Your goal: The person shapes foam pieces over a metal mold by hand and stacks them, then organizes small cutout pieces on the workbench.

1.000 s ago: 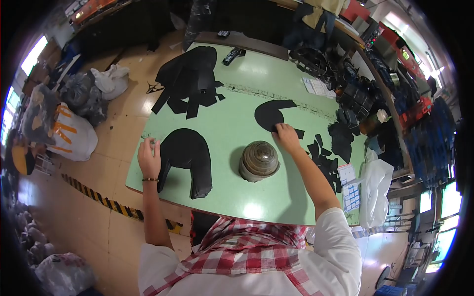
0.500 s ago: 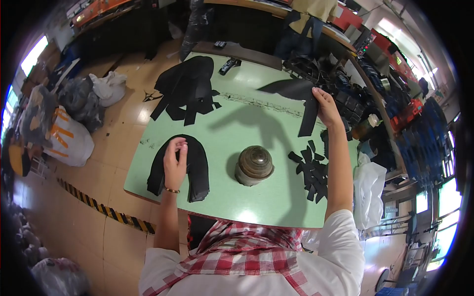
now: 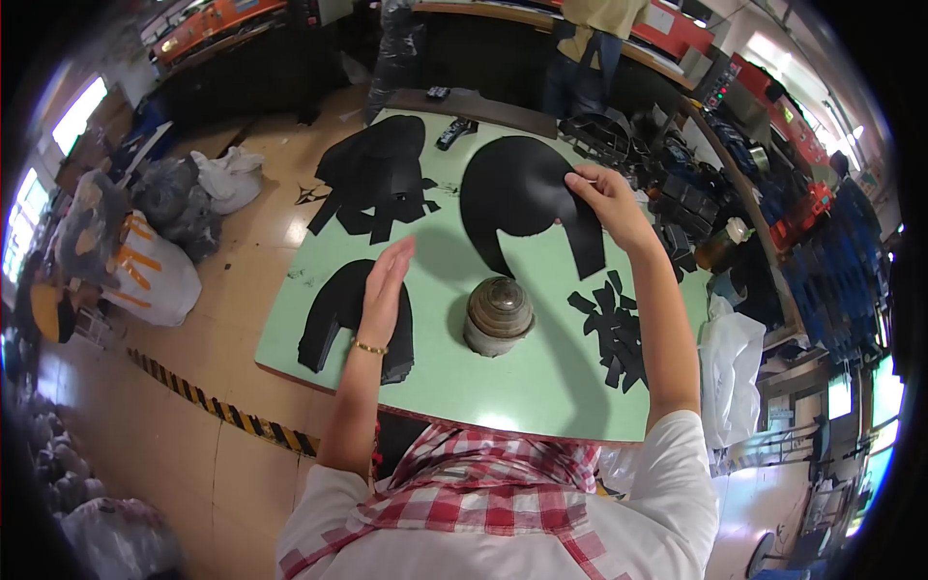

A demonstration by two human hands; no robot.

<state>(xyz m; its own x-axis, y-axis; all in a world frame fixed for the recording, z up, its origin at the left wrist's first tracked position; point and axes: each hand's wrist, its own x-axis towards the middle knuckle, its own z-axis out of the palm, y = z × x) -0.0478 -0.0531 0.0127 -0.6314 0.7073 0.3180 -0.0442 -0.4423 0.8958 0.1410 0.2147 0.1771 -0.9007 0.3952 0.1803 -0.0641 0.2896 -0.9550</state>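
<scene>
Horseshoe-shaped black sheet pinched near its right edge by right grip, left grip open, green worktop between.

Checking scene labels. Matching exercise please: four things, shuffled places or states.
1 right hand
2 left hand
3 domed object
4 small black strips

A grey-brown, standing upright
B gripping a black curved piece
C loose heap toward the right of the green table
D open, at the arch-shaped stack

Pairs: 1-B, 2-D, 3-A, 4-C
</scene>
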